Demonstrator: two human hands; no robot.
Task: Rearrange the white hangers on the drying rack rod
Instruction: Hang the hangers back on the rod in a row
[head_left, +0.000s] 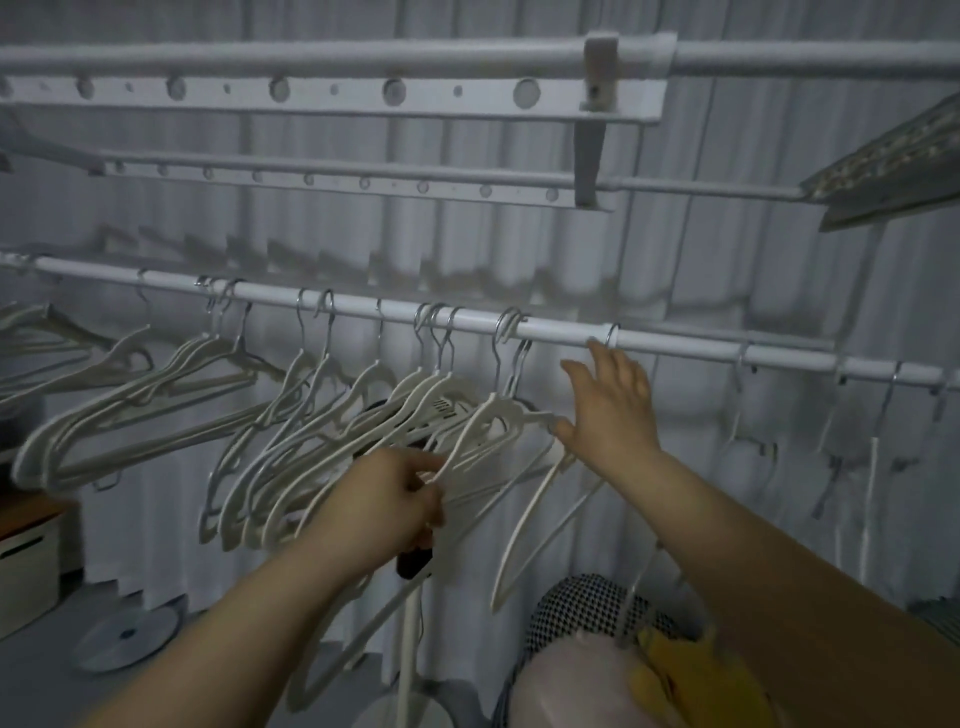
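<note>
At 5 o'clock, nearest the camera, a checked mesh item (587, 603) is seen with something yellow (670, 660) beside it. Farther out, at 7 o'clock of centre, the left hand (400, 493) is clamped on the sloping arm of a white hanger (467, 435). At 3 o'clock of it, the right hand (610, 410) is held spread, fingers straight, thumb touching a hanger, fingertips just under the rod (550, 331). The white hangers (192, 356) are hung in clusters along the rod, mostly toward 9 o'clock. A pleated curtain (727, 270) is seen behind.
</note>
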